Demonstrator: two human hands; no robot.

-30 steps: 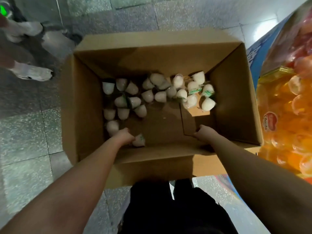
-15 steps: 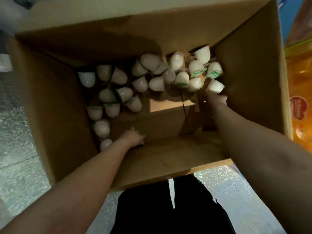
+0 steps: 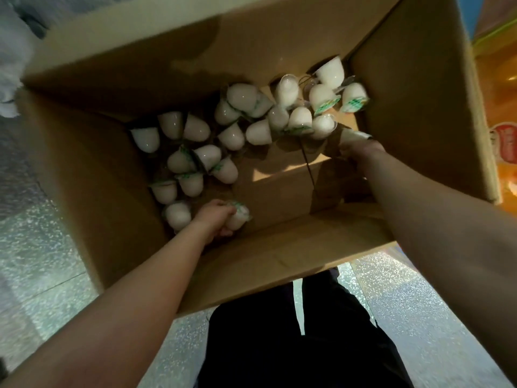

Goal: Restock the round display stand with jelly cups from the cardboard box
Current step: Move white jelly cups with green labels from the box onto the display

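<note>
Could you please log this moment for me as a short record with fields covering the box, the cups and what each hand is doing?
container: open cardboard box standing on a speckled floor
contents: white jelly cups loose on the box bottom, mostly along the far side and left
left hand: inside the box, gripping one jelly cup
right hand: inside the box at the right-hand cluster, grasping a cup; blurred
display stand: orange edge visible at far right
</note>
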